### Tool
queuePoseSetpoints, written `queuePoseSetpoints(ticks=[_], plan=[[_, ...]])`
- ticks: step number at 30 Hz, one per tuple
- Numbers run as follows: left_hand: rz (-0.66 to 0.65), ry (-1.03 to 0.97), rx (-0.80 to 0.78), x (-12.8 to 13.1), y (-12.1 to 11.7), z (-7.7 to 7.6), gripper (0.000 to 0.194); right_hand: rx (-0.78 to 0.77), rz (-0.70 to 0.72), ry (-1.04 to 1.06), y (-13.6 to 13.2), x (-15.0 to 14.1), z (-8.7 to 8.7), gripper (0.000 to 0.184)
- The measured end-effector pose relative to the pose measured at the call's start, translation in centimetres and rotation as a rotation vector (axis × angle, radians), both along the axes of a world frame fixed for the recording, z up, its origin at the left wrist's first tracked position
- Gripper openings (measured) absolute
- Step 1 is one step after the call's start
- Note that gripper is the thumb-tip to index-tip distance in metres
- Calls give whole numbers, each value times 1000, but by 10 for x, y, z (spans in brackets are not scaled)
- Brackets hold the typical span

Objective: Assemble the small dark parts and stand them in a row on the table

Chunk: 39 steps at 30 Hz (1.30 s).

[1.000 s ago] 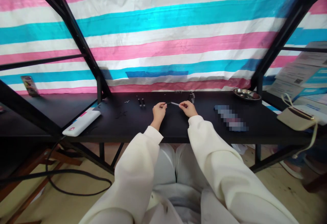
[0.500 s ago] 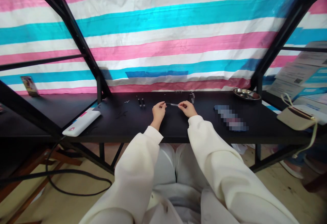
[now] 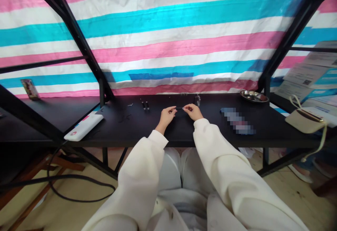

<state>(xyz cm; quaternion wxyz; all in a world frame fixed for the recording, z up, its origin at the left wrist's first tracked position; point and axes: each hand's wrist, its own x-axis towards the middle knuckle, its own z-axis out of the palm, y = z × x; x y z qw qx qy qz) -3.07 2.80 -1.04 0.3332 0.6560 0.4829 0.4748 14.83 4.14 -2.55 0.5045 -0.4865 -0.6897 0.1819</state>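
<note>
Left hand (image 3: 166, 116) and right hand (image 3: 193, 112) pinch a slim dark rod (image 3: 179, 108) at opposite ends, likely steadying it level.

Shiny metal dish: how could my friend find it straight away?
Find the black table below the striped sheet. Go to its back right, beside the black post. The metal dish is round and silver, unlike the cream bag nearer the front.
</note>
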Motion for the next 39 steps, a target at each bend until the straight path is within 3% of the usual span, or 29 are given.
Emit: queuePoseSetpoints(ticks=[9, 15, 18, 24, 27, 33, 39], plan=[[-20, -128, -116, 2, -3, 6, 25, -104, 113, 162, 0, -4, 2, 34], [-124, -174, -80, 3, -4, 6, 42, -296, 251, 355, -2, -7, 7, 41], [-172, -160, -59, 5, -7, 9, 36, -349, 349, 390, -3, -8, 7, 40], [-118, -164, -19, 11, -10, 9, 35, -368, 438, 384, -5, -9, 7, 34], [1, -92, 10, 10, -2, 6, 34, -379, 425, 346, -6, -10, 7, 33], [475, 214, -24, -23, 28, 15, 20, -389, 365, 348, -6, -12, 9, 38], [644, 553, -79, -60, 39, 26, 15, -384, 352, 336, -4, -12, 6, 35]])
